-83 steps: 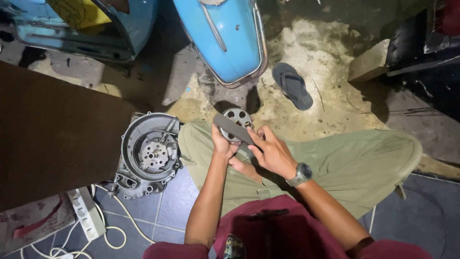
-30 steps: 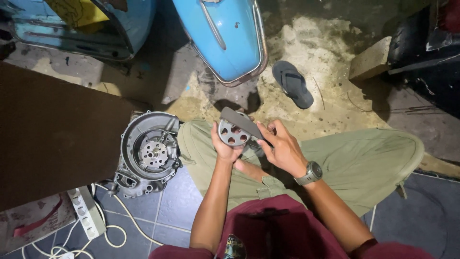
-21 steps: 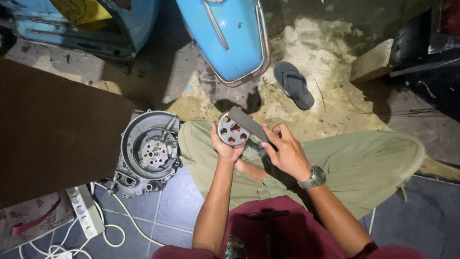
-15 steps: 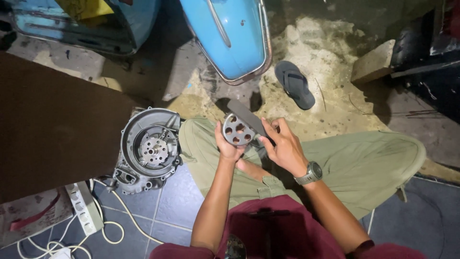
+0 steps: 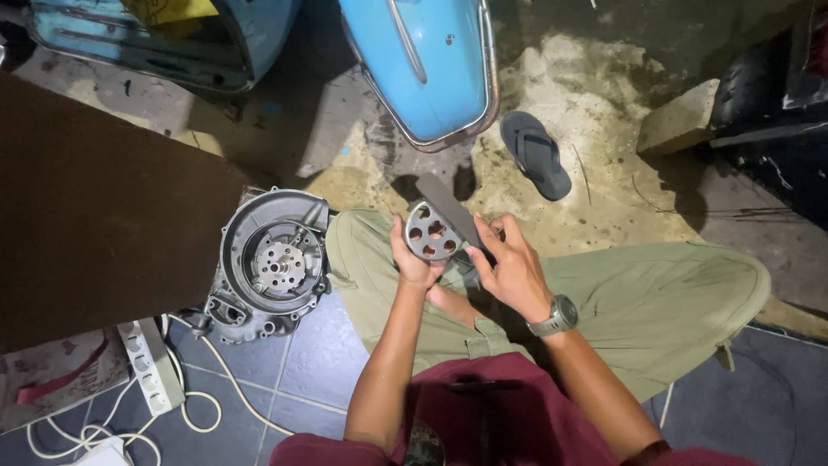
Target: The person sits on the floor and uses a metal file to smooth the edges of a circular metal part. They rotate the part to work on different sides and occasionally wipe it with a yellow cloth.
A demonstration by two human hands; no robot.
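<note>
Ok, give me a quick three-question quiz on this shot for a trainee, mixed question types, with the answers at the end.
1. True or false: the left hand holds the round perforated metal disc.
2. Which thing does the right hand hold against the disc?
A. a screwdriver
B. a flat grey strip
C. a hammer
3. Fill in: on the floor beside the person's left knee lies a grey engine ____.

Key
1. True.
2. B; what the strip is made of cannot be told.
3. Casing; it lies apart from both hands, near the white power strip.
</note>
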